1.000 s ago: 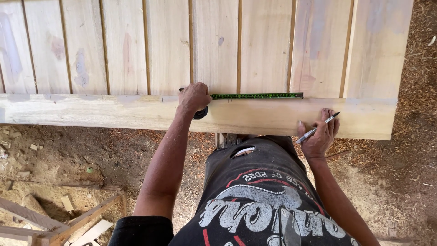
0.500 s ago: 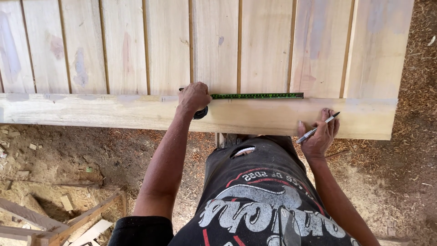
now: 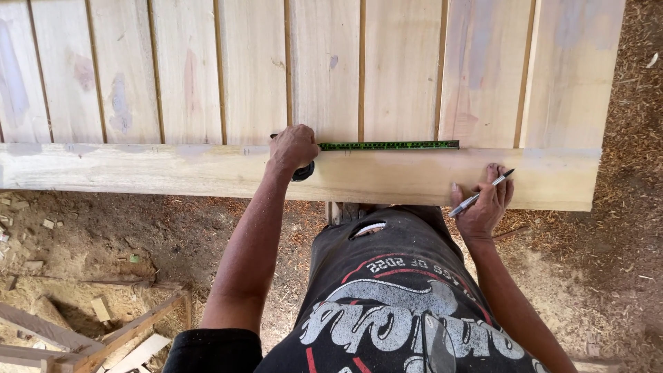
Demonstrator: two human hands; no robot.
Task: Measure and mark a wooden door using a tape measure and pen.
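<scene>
Tape (image 3: 390, 145) lies along the seam between slats (image 3: 400, 69) and rail (image 3: 159, 173), ending before the last slat | left hand (image 3: 293, 147) curled over tape case (image 3: 302, 173) | right hand (image 3: 483, 204) on rail's lower edge, fingers pinching pen (image 3: 481, 193) | open dirt (image 3: 138, 235) below

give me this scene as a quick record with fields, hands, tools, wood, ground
left hand: left hand presses the black tape measure case onto the pale wooden crossboard
tape: green tape measure blade runs right along the crossboard's upper edge
right hand: right hand rests on the crossboard's lower edge, holding a slim black and silver pen
panel: pale upright wooden planks side by side behind the crossboard
ground: brown sawdust-strewn dirt, loose wood offcuts at lower left
</scene>
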